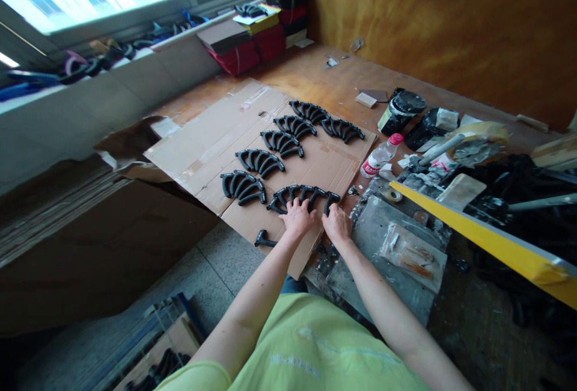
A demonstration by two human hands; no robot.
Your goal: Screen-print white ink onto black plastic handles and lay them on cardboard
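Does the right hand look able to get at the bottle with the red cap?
Probably yes. The bottle is just past the edge of the cardboard, with only small scraps seen between it and the right hand, though that hand is touching a black piece.

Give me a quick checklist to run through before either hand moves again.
1. Left hand at the nearest row of black pieces: ok, fingers spread over it.
2. Right hand at the row's rightmost black piece: ok, at its lower end.
3. Right hand's grip firm: cannot tell.
4. Lone black piece well in from the cardboard's edge: not ok, it lies close.
5. Cardboard fully backed by the table: not ok, it juts over the floor.
6. Bottle capped: ok.
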